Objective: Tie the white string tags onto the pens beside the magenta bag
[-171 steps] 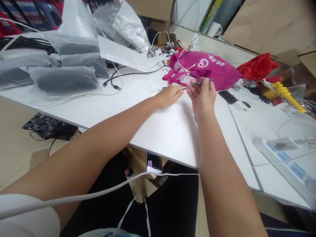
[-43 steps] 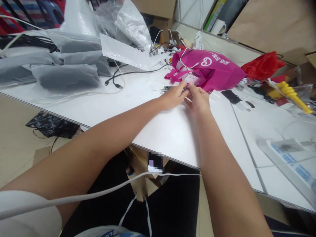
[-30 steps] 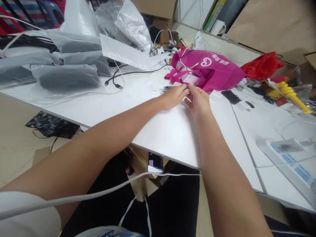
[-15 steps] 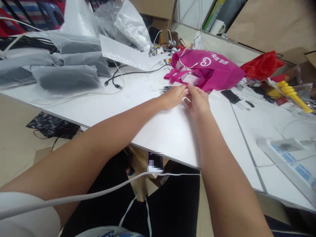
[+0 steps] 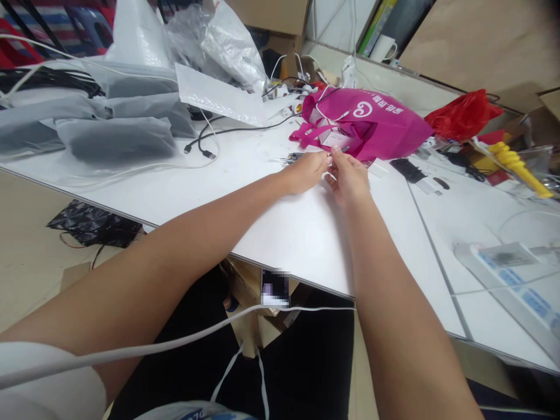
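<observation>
My left hand (image 5: 307, 172) and my right hand (image 5: 350, 177) meet over the white table (image 5: 301, 233), fingertips touching or nearly so. Both sets of fingers are closed in a pinch. Whatever lies between them is too small and too covered to name; a thin dark tip shows just past the right fingertips. Beside the left hand, partly behind it, several slim metal-tipped tools (image 5: 291, 158) lie on the table. Just beyond my hands is a magenta bag (image 5: 389, 128) on its side, with a small white box (image 5: 336, 139) at its mouth.
Grey plastic mailer bags (image 5: 118, 140) are heaped at the left, near a black USB cable (image 5: 207, 153). A red plastic bag (image 5: 466, 116) and a yellow coiled item (image 5: 518, 166) lie to the right. A white cable (image 5: 175, 344) crosses in front of my body.
The hands hold almost the same pose, still pinched together. The whole view has shifted very slightly; nothing on the table has visibly moved.
</observation>
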A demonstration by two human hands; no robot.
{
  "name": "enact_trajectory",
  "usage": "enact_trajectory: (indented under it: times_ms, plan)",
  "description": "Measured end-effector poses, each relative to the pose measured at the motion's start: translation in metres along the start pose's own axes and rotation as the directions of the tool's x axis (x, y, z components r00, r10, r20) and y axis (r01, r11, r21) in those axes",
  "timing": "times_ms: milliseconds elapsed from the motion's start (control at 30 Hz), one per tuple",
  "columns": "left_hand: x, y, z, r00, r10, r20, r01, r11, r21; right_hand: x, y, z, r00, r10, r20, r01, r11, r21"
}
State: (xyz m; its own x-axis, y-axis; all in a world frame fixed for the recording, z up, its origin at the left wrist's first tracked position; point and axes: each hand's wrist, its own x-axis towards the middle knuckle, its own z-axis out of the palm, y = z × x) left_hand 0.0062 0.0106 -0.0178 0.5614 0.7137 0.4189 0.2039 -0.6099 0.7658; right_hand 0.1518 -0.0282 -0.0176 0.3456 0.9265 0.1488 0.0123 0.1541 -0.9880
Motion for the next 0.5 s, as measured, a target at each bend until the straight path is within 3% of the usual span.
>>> enact_trajectory:
  times_ms: [167, 367, 500]
  plan:
    - [0.000, -0.002, 0.002, 0.999, -0.008, -0.035, 0.008, 1.000, -0.014, 0.000, 0.001, 0.000, 0.999, -0.029, -0.026, 0.030, 0.999, 0.041]
    - [0.002, 0.006, 0.009, 0.998, 0.032, -0.054, -0.039, 0.990, -0.136, -0.004, -0.012, 0.002, 0.956, -0.288, -0.052, 0.285, 0.957, -0.054]
    - [0.004, 0.006, 0.014, 0.999, 0.019, -0.043, -0.026, 0.984, -0.177, -0.012, -0.022, 0.004, 0.952, -0.305, -0.029, 0.301, 0.948, -0.099]
